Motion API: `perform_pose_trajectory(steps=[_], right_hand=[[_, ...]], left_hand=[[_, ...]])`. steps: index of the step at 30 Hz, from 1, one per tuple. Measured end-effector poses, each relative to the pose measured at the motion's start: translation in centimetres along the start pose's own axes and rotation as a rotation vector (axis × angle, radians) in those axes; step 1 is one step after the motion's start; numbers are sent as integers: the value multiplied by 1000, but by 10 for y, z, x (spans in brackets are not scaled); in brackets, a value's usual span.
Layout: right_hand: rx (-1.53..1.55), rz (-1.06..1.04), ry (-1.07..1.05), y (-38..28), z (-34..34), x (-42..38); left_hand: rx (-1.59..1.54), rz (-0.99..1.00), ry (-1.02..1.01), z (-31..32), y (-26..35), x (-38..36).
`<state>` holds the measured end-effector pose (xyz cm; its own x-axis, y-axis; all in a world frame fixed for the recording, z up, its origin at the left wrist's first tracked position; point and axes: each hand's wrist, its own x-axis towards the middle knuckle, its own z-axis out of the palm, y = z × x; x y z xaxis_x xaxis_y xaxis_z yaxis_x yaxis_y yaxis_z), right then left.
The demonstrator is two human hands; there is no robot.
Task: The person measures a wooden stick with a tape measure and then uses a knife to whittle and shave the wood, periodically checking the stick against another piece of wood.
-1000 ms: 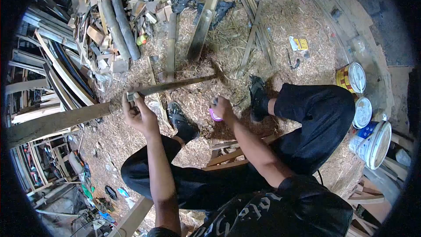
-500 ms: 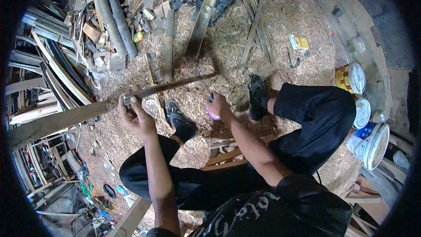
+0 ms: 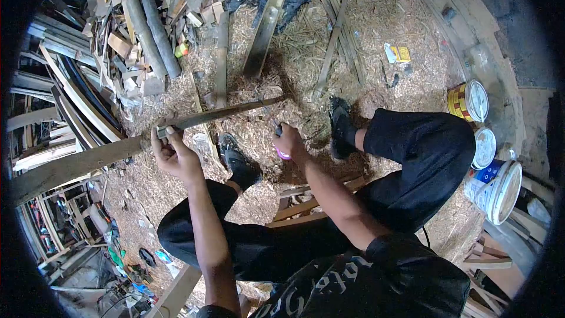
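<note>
My left hand (image 3: 179,156) is closed around the near end of a dark, narrow wooden strip (image 3: 220,116), thumb and fingers pinching it. The strip slants up to the right, over the shavings. My right hand (image 3: 288,140) is wrapped round the dark handle of a thin-shafted hand tool (image 3: 277,129), below the strip's far end. I cannot tell what kind of tool it is. A purple ring-shaped thing (image 3: 282,153) shows partly beneath the right hand. To the left, a wide plank (image 3: 76,165) reaches toward my left hand.
Wood shavings (image 3: 376,29) cover the ground between my shoes (image 3: 238,159). Offcuts (image 3: 120,44) are heaped at the upper left, with an upright-leaning board (image 3: 268,32) ahead. Several paint buckets (image 3: 493,191) stand at the right. A yellow box (image 3: 401,54) lies on the shavings.
The whole view has shifted slightly up and left. My right hand has moved a little left with the tool; my left hand keeps its hold on the strip.
</note>
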<state>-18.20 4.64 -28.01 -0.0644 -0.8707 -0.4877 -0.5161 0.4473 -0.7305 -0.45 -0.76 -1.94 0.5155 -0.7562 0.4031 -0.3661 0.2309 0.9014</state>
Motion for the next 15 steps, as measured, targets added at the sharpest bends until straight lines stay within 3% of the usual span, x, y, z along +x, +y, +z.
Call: perform_pose_trajectory(steps=[2, 3, 5, 8, 9, 13, 15], right_hand=[[-43, 50, 58, 15, 11, -2], [40, 148, -34, 36, 15, 0], [-161, 63, 18, 48, 5, -7], [-90, 55, 5, 41, 15, 0], [-62, 37, 79, 25, 17, -6], [98, -24, 28, -30, -4, -29], [142, -24, 9, -22, 1, -27]], left_hand=[[22, -1, -3, 0, 5, 1], [41, -1, -6, 2, 8, 3], [30, -3, -10, 2, 6, 6], [47, -16, -28, 5, 13, 5], [65, -7, -42, 8, 16, 6], [10, -4, -26, 15, 15, 7], [10, 12, -27, 15, 17, 7]])
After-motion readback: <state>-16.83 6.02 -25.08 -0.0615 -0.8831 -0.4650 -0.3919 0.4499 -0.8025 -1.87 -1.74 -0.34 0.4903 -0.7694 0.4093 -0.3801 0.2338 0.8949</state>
